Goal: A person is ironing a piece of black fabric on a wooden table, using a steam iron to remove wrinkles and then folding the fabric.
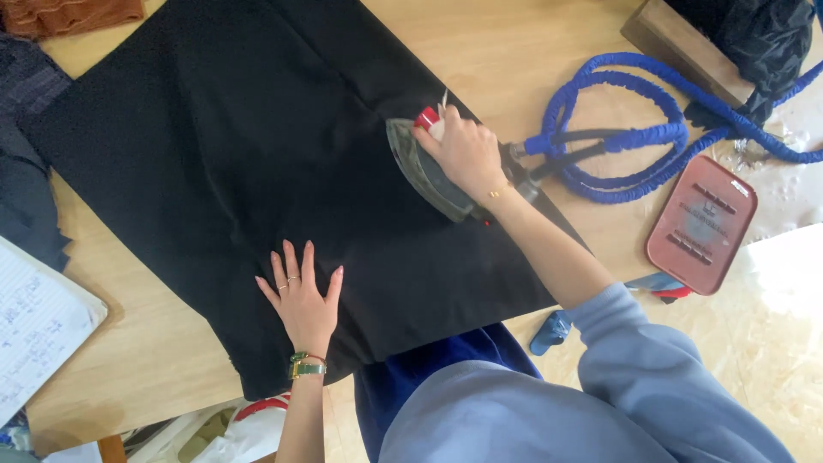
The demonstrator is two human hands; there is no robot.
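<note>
The right hand (467, 153) grips the iron (424, 176) on the black cloth (214, 146). The left hand (302, 300) lies flat and wide on the cloth, near the iron.

Right hand (467, 153) grips iron (426, 176); left hand (302, 297) flattens black cloth (214, 154)

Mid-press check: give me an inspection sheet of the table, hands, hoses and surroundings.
Surface: wooden table, mostly covered by cloth.
Job's things: black fabric spread flat; iron resting on it.
Clutter: red iron rest at table edge; written notebook; wooden block; brown cloth.
Grips: right hand closed on the iron's handle; left hand flat on the fabric, fingers spread.
Cables: blue hose looped behind the iron.
Surroundings: black bag top right; blue slipper on floor.
</note>
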